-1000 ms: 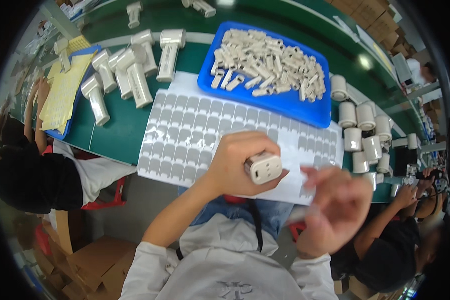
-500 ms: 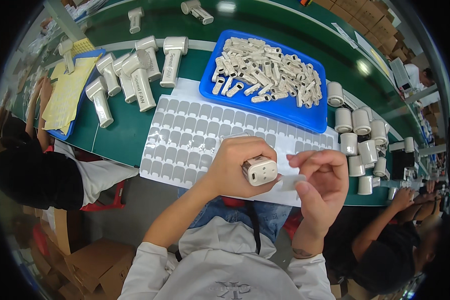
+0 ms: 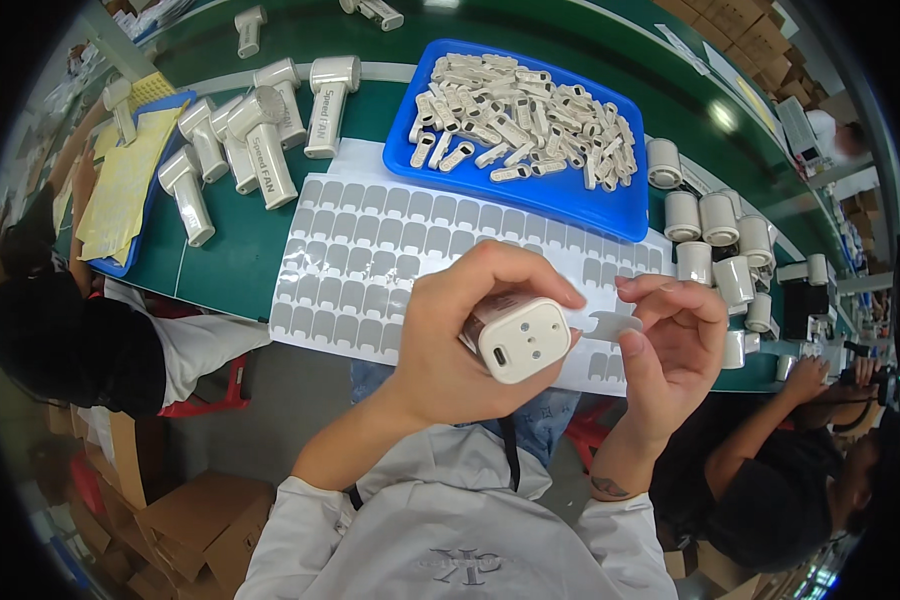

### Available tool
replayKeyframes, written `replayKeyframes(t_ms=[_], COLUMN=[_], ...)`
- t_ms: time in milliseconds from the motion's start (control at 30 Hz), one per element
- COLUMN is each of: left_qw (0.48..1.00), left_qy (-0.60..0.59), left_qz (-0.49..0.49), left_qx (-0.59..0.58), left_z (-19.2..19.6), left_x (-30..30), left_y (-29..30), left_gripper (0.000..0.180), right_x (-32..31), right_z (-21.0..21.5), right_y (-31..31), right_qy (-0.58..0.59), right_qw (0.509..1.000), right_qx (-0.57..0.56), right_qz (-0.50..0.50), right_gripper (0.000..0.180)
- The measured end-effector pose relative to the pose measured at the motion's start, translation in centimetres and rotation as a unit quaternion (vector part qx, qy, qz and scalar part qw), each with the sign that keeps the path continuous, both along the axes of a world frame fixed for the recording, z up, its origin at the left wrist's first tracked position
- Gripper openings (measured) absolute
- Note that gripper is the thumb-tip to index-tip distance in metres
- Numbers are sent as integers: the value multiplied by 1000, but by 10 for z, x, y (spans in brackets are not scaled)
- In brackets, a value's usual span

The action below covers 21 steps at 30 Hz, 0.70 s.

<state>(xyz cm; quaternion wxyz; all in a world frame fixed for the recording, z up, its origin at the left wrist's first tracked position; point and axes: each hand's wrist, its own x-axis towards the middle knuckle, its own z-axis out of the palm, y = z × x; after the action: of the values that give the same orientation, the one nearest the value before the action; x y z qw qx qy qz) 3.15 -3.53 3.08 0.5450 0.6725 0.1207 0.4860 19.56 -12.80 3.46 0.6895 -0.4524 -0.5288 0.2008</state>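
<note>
A white handheld fan [image 3: 523, 342] is gripped in my left hand [image 3: 435, 325], fingers wrapped round its handle. The handle's end faces up at me, showing a small dark slot and several small round spots; the fan's head is hidden. To the right, my right hand [image 3: 682, 365] pinches a small grey sticker [image 3: 610, 325] between thumb and fingertips, just apart from the handle. Under both hands lies a white sheet of grey stickers [image 3: 345, 262], with some rows partly bare. Which side of the held sticker faces the handle I cannot tell.
A blue tray [image 3: 395, 150] of small white parts sits behind the sheet. Several finished-looking white fans [image 3: 265, 160] stand at left, near another tray with yellow sheets [image 3: 120, 190]. White cylindrical parts [image 3: 718, 218] crowd the right. Co-workers [image 3: 80, 350] sit on both sides.
My left hand has lifted the fan closer to me, with the handle's end now larger in view. My right hand has shifted slightly right, keeping the sticker. The view has tilted a little.
</note>
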Motion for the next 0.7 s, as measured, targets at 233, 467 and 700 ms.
replayKeyframes(t_ms=[233, 467, 700], left_qw=[1000, 999, 999], left_qy=[-2, -3, -29], left_qz=[14, 16, 43], left_qx=[7, 28, 18], left_z=[-3, -5, -2], left_x=[4, 8, 3], left_y=[-6, -9, 3], left_gripper=[41, 38, 36], right_x=[-2, -4, 5], right_z=[-2, -3, 0], right_y=[-3, -6, -7], right_qy=[-25, -25, -36], right_qw=[1000, 1000, 997], right_qx=[6, 5, 56], right_qz=[2, -2, -37], right_gripper=[45, 44, 45])
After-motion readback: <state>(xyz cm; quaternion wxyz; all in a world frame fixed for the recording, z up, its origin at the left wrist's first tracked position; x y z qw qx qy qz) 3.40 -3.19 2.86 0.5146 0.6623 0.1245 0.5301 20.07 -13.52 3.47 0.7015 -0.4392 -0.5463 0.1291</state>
